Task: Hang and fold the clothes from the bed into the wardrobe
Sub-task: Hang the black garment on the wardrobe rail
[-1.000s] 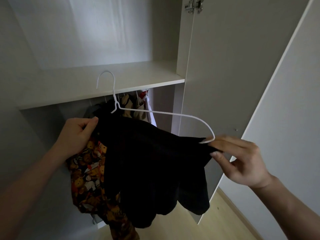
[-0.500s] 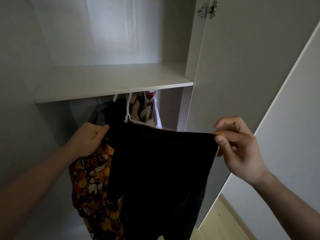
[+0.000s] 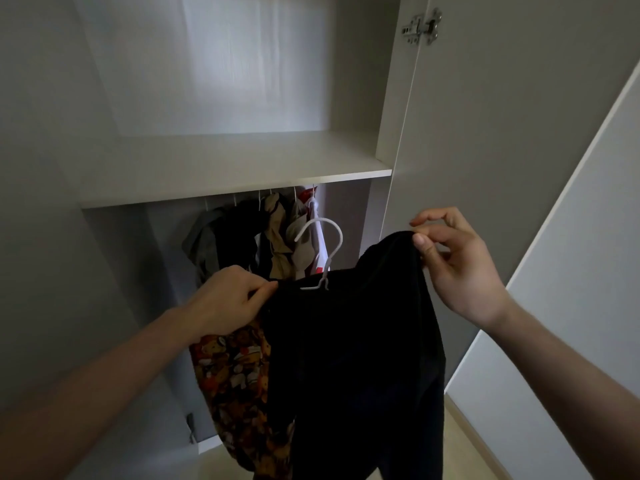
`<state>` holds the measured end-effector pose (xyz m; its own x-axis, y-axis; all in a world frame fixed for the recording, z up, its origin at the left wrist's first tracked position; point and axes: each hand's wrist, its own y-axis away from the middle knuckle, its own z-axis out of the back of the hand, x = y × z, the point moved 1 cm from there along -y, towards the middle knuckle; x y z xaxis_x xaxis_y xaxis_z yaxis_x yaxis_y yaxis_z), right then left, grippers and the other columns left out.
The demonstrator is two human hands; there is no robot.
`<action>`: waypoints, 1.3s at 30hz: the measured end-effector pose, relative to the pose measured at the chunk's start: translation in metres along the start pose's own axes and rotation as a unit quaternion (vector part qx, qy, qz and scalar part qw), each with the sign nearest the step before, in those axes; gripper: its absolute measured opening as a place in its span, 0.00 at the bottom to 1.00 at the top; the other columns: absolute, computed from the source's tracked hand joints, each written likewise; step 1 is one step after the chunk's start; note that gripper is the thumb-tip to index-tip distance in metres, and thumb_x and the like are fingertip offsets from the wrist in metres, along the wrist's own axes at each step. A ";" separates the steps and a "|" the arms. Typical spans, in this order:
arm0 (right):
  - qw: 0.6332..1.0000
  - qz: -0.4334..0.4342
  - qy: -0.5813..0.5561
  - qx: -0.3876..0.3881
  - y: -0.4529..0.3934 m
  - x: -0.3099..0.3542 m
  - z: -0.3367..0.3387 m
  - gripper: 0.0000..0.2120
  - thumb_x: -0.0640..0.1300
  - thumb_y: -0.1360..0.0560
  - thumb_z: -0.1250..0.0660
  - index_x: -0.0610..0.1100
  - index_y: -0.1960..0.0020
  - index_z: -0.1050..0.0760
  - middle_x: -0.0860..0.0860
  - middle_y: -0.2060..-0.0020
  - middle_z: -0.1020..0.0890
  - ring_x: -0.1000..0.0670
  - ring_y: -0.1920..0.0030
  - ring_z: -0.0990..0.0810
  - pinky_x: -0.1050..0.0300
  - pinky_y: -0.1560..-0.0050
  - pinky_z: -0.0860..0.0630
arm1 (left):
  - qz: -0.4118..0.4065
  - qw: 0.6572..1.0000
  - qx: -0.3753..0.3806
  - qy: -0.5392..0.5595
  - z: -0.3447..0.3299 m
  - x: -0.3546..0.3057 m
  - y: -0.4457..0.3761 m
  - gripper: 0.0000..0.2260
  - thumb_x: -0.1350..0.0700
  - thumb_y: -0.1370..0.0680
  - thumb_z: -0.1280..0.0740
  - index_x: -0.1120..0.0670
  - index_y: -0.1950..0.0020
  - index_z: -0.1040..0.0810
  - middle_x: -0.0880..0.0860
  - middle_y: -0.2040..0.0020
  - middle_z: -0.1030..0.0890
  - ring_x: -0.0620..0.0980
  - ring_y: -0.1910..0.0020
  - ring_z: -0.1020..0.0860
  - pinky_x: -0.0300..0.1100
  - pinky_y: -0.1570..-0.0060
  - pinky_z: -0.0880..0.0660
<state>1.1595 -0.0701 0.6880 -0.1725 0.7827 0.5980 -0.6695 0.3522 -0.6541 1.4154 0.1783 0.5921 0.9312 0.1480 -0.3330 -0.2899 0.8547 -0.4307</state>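
Observation:
A black garment [image 3: 353, 358] hangs on a white wire hanger [image 3: 322, 251] in front of the open wardrobe. My left hand [image 3: 228, 303] grips the garment's left shoulder, and an orange patterned cloth [image 3: 235, 386] hangs under that hand. My right hand [image 3: 457, 268] pinches the garment's right shoulder between thumb and forefinger, lifted higher than the left side. The hanger's hook sticks up between my hands, below the shelf; its shoulders are hidden in the cloth.
Several clothes [image 3: 273, 244] hang on hangers under the white shelf [image 3: 225, 168]. The upper compartment holds nothing visible. The wardrobe door [image 3: 502, 133] stands open on the right, with a wall beyond it and wooden floor [image 3: 464, 452] below.
The hanger's hook has come down from the shelf edge and shows between my hands. My right hand has lifted its side of the black garment. The view has tilted up.

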 end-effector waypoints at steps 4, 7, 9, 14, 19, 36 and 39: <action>0.992 0.129 0.009 0.001 0.011 0.038 -0.031 0.11 0.42 0.16 0.39 0.47 0.47 0.17 0.52 0.45 0.23 0.53 0.41 0.21 0.64 0.41 0.27 | 0.034 0.999 0.012 0.005 -0.011 -0.007 -0.003 0.24 0.36 0.17 0.47 0.47 0.68 0.31 0.48 0.71 0.25 0.48 0.72 0.25 0.34 0.70 0.35; 0.971 0.190 0.004 0.145 0.031 0.051 -0.065 0.10 0.43 0.16 0.38 0.46 0.41 0.19 0.55 0.39 0.25 0.53 0.37 0.23 0.62 0.36 0.28 | 0.068 0.997 0.023 0.035 -0.020 -0.013 -0.008 0.24 0.36 0.18 0.45 0.49 0.65 0.27 0.49 0.69 0.23 0.48 0.69 0.24 0.43 0.68 0.30; 0.958 0.173 0.024 0.227 0.041 0.041 -0.073 0.10 0.44 0.16 0.37 0.49 0.39 0.19 0.58 0.36 0.28 0.55 0.37 0.24 0.63 0.36 0.28 | 0.083 0.994 0.012 0.063 -0.024 -0.014 -0.007 0.25 0.35 0.18 0.45 0.51 0.66 0.27 0.51 0.70 0.24 0.50 0.71 0.25 0.49 0.67 0.30; 0.964 0.128 0.032 0.231 0.060 0.009 -0.050 0.11 0.45 0.18 0.31 0.55 0.38 0.20 0.60 0.32 0.28 0.53 0.31 0.25 0.59 0.34 0.26 | 0.125 0.978 -0.058 0.157 -0.011 -0.006 0.008 0.26 0.38 0.18 0.41 0.51 0.71 0.37 0.49 0.75 0.34 0.49 0.76 0.33 0.47 0.69 0.38; 0.988 0.040 0.108 0.108 0.060 -0.016 -0.016 0.20 0.51 0.24 0.26 0.58 0.34 0.25 0.61 0.34 0.27 0.56 0.35 0.24 0.67 0.36 0.28 | 0.152 0.965 -0.078 0.199 0.004 -0.006 0.005 0.28 0.39 0.18 0.39 0.55 0.71 0.39 0.49 0.76 0.37 0.50 0.76 0.36 0.49 0.67 0.36; 0.983 -0.084 0.118 0.115 0.019 -0.025 -0.037 0.13 0.47 0.16 0.38 0.46 0.57 0.22 0.52 0.66 0.19 0.52 0.64 0.21 0.50 0.56 0.23 | 0.192 0.967 0.032 0.164 0.000 0.006 0.001 0.25 0.40 0.15 0.44 0.51 0.68 0.38 0.49 0.73 0.35 0.47 0.73 0.34 0.45 0.65 0.35; 0.992 -0.017 0.038 0.121 0.013 0.022 -0.057 0.11 0.48 0.16 0.38 0.51 0.52 0.20 0.56 0.60 0.17 0.54 0.59 0.18 0.61 0.57 0.24 | 0.197 0.962 0.048 0.184 -0.008 -0.003 0.001 0.26 0.36 0.17 0.44 0.55 0.65 0.31 0.53 0.71 0.29 0.48 0.71 0.30 0.43 0.65 0.34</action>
<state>1.1883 -0.0187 0.6657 -0.0977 0.8119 0.5756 -0.8295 0.2532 -0.4979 1.4109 0.1754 0.5860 0.6068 0.2985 -0.7367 -0.5654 0.8135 -0.1361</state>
